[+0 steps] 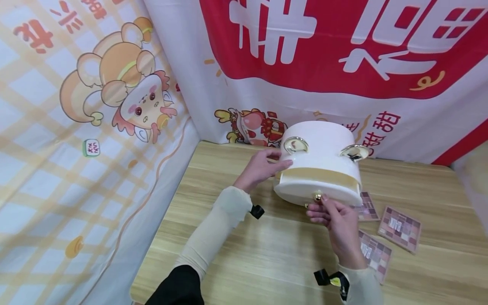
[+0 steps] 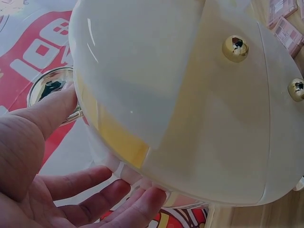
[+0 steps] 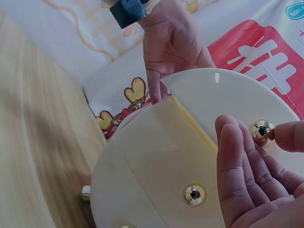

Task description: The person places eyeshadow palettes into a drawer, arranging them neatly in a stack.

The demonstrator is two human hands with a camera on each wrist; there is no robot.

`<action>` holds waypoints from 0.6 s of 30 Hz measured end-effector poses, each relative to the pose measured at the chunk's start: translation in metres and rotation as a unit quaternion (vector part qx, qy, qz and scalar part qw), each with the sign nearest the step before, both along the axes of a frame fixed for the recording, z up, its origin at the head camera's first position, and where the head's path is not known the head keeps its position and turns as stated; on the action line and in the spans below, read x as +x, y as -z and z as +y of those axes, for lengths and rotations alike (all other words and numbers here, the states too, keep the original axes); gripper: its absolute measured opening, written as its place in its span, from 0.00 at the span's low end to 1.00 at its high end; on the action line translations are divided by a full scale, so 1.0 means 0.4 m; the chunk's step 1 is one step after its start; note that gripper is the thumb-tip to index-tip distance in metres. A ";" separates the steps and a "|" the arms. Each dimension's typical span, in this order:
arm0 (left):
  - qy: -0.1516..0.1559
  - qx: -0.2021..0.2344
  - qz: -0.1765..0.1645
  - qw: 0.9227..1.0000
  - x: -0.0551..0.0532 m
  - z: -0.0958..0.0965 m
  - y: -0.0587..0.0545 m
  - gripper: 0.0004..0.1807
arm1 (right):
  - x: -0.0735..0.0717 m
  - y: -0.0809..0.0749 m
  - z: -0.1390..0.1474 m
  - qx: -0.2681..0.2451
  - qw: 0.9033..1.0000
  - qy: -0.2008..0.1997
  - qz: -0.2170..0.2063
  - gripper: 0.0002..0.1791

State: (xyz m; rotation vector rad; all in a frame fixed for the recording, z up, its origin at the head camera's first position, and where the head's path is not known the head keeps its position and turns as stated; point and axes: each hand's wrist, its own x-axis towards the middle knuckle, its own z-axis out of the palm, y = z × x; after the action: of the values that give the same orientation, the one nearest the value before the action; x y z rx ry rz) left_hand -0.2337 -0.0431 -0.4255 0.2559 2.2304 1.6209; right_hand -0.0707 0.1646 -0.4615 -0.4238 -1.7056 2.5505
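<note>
A white rounded drawer box (image 1: 318, 144) with gold ring-shaped ears stands near the back of the table. Its upper drawer (image 1: 297, 190) is pulled partly out, baring a yellowish inside. My right hand (image 1: 341, 224) pinches the round gold knob (image 3: 261, 132) of that drawer between thumb and fingers. At the box's left side, my left hand (image 1: 263, 167) rests against the wall, its thumb just below the gold ear (image 2: 52, 92). The fingers (image 2: 142, 199) of that hand lie fairly straight along the curved side. Lower on the front sits another gold knob (image 3: 194, 194).
Several flat checkered makeup palettes, one a pinkish palette (image 1: 400, 228), lie on the wooden table (image 1: 267, 258) right of the box. One is partly behind my right hand. Printed cloth (image 1: 244, 91) hangs close behind the box, and more covers the left side.
</note>
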 end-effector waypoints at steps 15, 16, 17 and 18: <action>0.006 0.012 0.003 1.000 -0.004 0.001 0.007 0.39 | 0.043 0.002 -0.003 0.033 0.999 -0.011 0.010 0.23; 0.007 0.012 0.003 1.000 -0.003 0.002 0.007 0.40 | 0.047 0.003 -0.003 0.035 0.999 -0.011 0.011 0.23; 0.007 0.011 0.003 1.000 -0.003 0.002 0.006 0.40 | 0.050 0.003 -0.004 0.037 0.999 -0.010 0.012 0.23; 0.007 0.010 0.002 1.000 -0.003 0.002 0.005 0.41 | 0.054 0.004 -0.004 0.039 0.999 -0.010 0.012 0.23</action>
State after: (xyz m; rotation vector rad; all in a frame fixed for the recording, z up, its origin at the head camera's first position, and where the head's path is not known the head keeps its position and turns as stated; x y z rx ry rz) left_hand -0.2347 -0.0424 -0.4276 0.2801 2.2120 1.6375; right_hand -0.0491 0.1628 -0.4629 -0.3733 -1.8034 2.4804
